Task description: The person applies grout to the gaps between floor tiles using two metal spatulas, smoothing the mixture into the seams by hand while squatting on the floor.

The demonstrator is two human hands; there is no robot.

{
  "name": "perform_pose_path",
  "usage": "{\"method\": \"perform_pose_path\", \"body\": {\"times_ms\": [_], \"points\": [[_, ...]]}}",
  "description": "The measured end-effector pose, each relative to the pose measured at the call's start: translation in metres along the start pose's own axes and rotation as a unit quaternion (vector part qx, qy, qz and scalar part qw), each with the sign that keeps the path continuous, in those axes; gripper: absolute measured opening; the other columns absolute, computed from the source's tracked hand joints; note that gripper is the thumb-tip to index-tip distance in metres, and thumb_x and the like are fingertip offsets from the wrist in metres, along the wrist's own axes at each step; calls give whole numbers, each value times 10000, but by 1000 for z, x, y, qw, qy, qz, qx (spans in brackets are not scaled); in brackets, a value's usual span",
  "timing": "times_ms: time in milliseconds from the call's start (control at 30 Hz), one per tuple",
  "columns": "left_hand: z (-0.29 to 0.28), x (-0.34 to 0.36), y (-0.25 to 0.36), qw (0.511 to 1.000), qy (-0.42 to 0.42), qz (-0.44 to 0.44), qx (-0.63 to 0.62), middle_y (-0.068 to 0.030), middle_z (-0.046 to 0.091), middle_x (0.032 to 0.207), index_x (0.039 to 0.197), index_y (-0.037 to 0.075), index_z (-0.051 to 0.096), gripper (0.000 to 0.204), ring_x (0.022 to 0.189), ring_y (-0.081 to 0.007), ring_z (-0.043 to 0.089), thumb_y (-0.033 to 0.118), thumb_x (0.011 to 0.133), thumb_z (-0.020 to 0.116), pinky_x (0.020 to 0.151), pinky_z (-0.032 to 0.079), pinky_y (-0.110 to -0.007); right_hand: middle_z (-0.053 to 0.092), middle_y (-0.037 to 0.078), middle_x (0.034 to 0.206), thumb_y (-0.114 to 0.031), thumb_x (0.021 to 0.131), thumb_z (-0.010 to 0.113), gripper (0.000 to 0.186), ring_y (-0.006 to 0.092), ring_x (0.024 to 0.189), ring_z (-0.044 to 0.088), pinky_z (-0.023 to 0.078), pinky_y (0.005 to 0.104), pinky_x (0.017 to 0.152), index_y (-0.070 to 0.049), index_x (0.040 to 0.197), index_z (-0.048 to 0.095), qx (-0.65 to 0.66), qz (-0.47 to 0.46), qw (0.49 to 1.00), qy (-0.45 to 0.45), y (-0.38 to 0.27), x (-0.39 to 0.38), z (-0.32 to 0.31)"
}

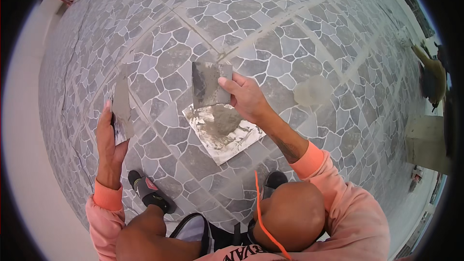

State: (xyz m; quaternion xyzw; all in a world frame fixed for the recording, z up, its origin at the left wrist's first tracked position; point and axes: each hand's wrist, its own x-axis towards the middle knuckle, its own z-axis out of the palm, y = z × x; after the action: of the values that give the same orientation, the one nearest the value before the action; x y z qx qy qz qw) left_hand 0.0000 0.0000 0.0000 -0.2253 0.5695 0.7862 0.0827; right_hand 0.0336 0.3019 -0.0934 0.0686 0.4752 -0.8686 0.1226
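My left hand (106, 137) is closed around the lower end of a flat plate (123, 106), tilted nearly edge-on and coated with grey paste. In my right hand (245, 95) is a thin square grey spreader (208, 84), pinched at its right edge by the thumb, with the fingers partly hidden behind it. Dark wet paste is smeared over its face. Just below the spreader, a white square board (220, 152) lies on the floor with a heap of grey mortar (224, 121) on it. Whether the spreader's lower edge touches the board I cannot tell.
Grey stone-patterned tiles (212, 26) with pale joints cover the floor. A translucent round object (313, 91) lies right of the board. My sandalled foot (150, 191) is at lower left. A box-like block (425, 142) stands at far right, and a white wall runs along the left.
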Motion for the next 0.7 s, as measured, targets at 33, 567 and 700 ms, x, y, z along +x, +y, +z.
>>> {"method": "perform_pose_path", "body": {"times_ms": [33,567,700], "points": [[1,5,5,1000,-15,-12,10,-6,616,826,1141,76,533,274,642,-71,597,273,955,494,500,484,-191,631,14,916,-280,907,556,369,62,841,569,461,242,743,-3,1151,578,-78,19,997,20,1,-2,-2],[-4,125,171,936,-336,-24,98,-60,590,1057,1190,2,503,320,914,-116,592,215,990,372,792,495,-276,591,118,1100,-206,913,558,352,198,960,618,529,407,849,55,1143,509,-151,-16,964,219,-152,-32,63],[-31,154,210,937,-336,-34,87,-63,592,1057,1186,-4,505,321,917,-117,594,213,989,375,790,498,-269,605,93,1089,-190,919,549,298,186,946,621,541,378,801,6,1141,516,-137,-78,939,306,-182,-44,115]]}}
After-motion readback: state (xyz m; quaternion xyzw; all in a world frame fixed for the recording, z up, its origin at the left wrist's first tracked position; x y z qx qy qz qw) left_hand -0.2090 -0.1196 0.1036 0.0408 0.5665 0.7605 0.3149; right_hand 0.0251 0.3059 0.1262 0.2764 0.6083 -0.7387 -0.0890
